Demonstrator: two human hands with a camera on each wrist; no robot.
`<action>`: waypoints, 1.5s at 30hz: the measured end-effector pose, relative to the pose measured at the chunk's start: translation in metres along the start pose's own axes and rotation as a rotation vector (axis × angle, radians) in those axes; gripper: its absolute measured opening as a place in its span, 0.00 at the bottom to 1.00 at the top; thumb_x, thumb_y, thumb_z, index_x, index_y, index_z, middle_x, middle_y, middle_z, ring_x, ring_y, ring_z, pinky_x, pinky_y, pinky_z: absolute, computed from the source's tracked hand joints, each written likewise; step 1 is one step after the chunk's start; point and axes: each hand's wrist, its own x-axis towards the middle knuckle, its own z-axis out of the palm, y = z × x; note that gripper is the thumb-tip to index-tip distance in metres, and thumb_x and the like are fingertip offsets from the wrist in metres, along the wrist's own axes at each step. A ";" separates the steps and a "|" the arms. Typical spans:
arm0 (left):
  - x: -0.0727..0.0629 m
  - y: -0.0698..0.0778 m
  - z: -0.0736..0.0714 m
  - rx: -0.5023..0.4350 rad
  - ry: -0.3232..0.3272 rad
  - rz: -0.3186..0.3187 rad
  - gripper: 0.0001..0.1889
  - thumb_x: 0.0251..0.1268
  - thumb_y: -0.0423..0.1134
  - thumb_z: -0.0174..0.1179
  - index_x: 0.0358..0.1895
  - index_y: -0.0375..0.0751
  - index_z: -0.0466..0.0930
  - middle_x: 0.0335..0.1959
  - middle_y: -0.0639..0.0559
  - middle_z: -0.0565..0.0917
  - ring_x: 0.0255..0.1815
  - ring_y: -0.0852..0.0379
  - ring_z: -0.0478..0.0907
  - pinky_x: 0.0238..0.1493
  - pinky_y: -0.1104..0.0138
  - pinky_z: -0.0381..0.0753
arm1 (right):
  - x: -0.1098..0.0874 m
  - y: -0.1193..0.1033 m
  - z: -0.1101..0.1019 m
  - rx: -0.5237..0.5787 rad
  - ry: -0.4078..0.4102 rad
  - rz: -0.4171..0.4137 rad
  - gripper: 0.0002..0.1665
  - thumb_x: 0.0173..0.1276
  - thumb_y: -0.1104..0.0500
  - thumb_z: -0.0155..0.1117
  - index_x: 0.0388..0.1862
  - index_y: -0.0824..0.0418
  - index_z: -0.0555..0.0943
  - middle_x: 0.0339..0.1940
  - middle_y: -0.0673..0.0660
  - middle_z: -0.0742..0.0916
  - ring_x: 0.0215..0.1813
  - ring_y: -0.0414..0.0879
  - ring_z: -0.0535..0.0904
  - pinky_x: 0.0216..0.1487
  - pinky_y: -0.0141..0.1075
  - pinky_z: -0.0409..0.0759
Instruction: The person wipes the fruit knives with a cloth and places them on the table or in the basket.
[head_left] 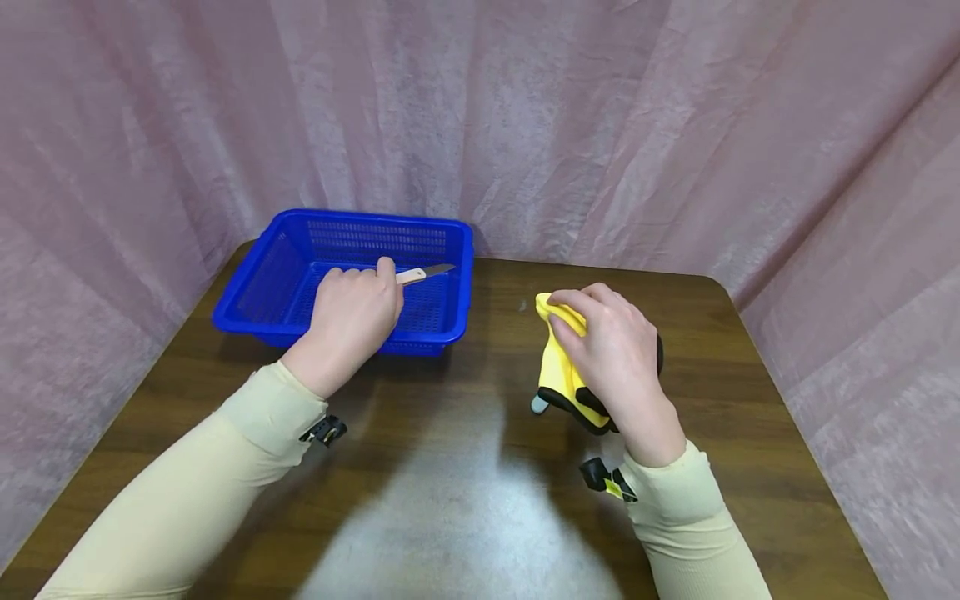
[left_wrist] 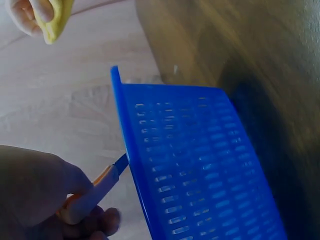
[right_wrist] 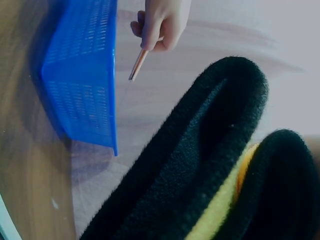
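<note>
Knife (head_left: 426, 274), not yet set down, is gripped in curled left fingers (head_left: 386, 271), basket (head_left: 420, 340) below them, while bent right fingers (head_left: 573, 298) pinch yellow cloth (head_left: 557, 367).

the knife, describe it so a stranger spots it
On the wooden table stands a blue basket. Above it, the left hand grips the knife by its pale handle. Its slim blade sets it apart from the yellow cloth the right hand holds.
</note>
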 end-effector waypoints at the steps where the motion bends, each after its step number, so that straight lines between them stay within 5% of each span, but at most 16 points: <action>1: 0.002 0.000 0.001 0.007 -0.027 0.000 0.12 0.75 0.34 0.64 0.34 0.32 0.74 0.17 0.38 0.81 0.18 0.36 0.80 0.25 0.47 0.75 | 0.000 0.000 0.000 -0.001 -0.005 0.004 0.15 0.73 0.60 0.76 0.56 0.50 0.93 0.49 0.55 0.90 0.44 0.57 0.86 0.40 0.57 0.80; 5: 0.014 -0.002 0.006 0.014 -0.192 -0.023 0.11 0.78 0.36 0.61 0.37 0.32 0.74 0.18 0.39 0.82 0.19 0.36 0.82 0.27 0.46 0.77 | 0.001 0.002 0.002 0.001 -0.019 0.020 0.15 0.73 0.59 0.76 0.56 0.49 0.93 0.49 0.55 0.90 0.45 0.57 0.86 0.41 0.57 0.81; 11: 0.030 -0.009 0.015 -0.013 -0.564 -0.136 0.16 0.84 0.43 0.52 0.50 0.28 0.75 0.34 0.34 0.88 0.37 0.32 0.89 0.46 0.38 0.83 | 0.004 0.002 0.004 0.008 -0.017 0.017 0.15 0.73 0.59 0.76 0.56 0.49 0.93 0.49 0.55 0.90 0.44 0.57 0.86 0.39 0.57 0.81; 15: 0.037 -0.009 0.024 -0.031 -0.698 -0.180 0.21 0.85 0.45 0.50 0.61 0.27 0.74 0.46 0.32 0.89 0.48 0.32 0.88 0.57 0.36 0.80 | 0.005 0.002 0.004 0.013 -0.018 0.018 0.15 0.73 0.58 0.77 0.57 0.49 0.93 0.49 0.55 0.90 0.45 0.57 0.86 0.40 0.57 0.81; 22: 0.045 -0.005 0.034 -0.042 -0.756 -0.202 0.19 0.85 0.45 0.51 0.56 0.29 0.76 0.52 0.31 0.89 0.53 0.33 0.87 0.58 0.38 0.81 | 0.005 0.003 0.006 0.028 -0.002 0.018 0.15 0.73 0.58 0.77 0.57 0.50 0.93 0.49 0.54 0.90 0.45 0.56 0.87 0.40 0.56 0.81; 29: 0.049 -0.001 0.047 -0.036 -0.782 -0.232 0.23 0.86 0.45 0.48 0.66 0.27 0.75 0.57 0.31 0.88 0.58 0.33 0.87 0.61 0.38 0.80 | 0.005 0.005 0.005 0.039 0.007 0.030 0.15 0.73 0.58 0.78 0.57 0.49 0.93 0.49 0.55 0.90 0.45 0.56 0.87 0.40 0.56 0.81; 37: 0.054 0.007 0.057 -0.027 -0.812 -0.285 0.21 0.85 0.40 0.45 0.66 0.29 0.75 0.58 0.31 0.88 0.58 0.35 0.86 0.65 0.39 0.77 | 0.004 0.007 0.006 0.046 0.007 0.039 0.15 0.72 0.57 0.78 0.57 0.49 0.93 0.49 0.55 0.90 0.45 0.56 0.86 0.40 0.57 0.81; 45: 0.058 0.008 0.066 -0.004 -0.824 -0.313 0.27 0.83 0.40 0.47 0.75 0.27 0.70 0.63 0.29 0.86 0.67 0.33 0.83 0.76 0.35 0.64 | 0.003 0.010 0.007 0.054 -0.003 0.054 0.15 0.73 0.57 0.78 0.57 0.49 0.93 0.48 0.54 0.90 0.45 0.56 0.86 0.40 0.57 0.80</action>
